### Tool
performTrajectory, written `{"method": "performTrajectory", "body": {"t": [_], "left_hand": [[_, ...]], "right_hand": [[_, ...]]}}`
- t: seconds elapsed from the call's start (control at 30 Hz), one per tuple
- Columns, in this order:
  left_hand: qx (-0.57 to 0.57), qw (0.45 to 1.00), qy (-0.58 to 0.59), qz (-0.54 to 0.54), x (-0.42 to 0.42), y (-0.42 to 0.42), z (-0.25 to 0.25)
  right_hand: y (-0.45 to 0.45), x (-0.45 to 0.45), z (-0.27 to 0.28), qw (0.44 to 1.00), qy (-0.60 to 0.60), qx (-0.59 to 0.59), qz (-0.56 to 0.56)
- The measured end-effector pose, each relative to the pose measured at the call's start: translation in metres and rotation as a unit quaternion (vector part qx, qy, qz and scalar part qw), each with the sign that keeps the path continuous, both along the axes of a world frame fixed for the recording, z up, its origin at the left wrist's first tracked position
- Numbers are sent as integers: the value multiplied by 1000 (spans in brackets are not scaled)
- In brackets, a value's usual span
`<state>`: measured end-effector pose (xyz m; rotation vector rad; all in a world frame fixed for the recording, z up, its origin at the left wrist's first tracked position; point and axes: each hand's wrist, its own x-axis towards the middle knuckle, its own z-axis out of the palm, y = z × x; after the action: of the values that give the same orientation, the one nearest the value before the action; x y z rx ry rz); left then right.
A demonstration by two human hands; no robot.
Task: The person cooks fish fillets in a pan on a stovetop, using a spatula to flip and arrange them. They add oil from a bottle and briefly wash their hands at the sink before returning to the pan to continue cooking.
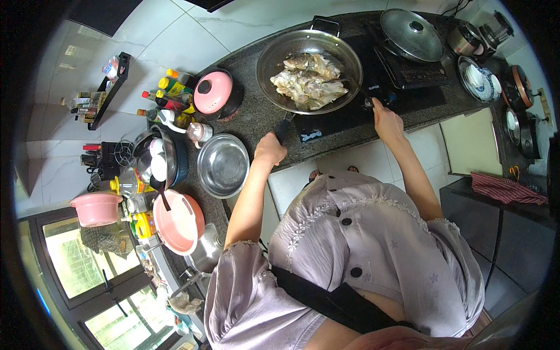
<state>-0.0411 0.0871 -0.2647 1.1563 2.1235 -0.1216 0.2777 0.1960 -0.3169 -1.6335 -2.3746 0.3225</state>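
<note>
A steel wok (pixel 272 65) with a textured inner wall sits at the left part of the black cooktop. Pale, partly browned pieces of fish (pixel 308 81) are heaped inside it. My left hand (pixel 270 149) is closed around the wok's black long handle (pixel 283 130). At the wok's right side my right hand (pixel 387 122) grips a dark-handled spatula (pixel 364 92), whose far end reaches in by the fish and is hard to make out.
A lidded pan (pixel 411 37) stands on the right burner. Left of the wok are a steel basin (pixel 223 166), a black pot with a pink lid (pixel 213 92) and several sauce bottles (pixel 173 94). Farther left are a pink basin (pixel 179 223) and a sink (pixel 208 249). Plates (pixel 479 83) stand at right.
</note>
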Motion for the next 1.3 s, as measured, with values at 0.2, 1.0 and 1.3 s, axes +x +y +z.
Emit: {"method": "performTrajectory", "body": {"t": [0.2,1.0,1.3], "left_hand": [[11,1000,-11,20,1,-3,-3],[29,1000,-1,13,4,-4,3],[24,999,16,-14,2,-4,0]], "right_hand": [[-15,-36,58,985,-106,-10,136],[-48,-92,78,976,-80,-63,191],[-4,-19,126,988,-96,1,121]]}}
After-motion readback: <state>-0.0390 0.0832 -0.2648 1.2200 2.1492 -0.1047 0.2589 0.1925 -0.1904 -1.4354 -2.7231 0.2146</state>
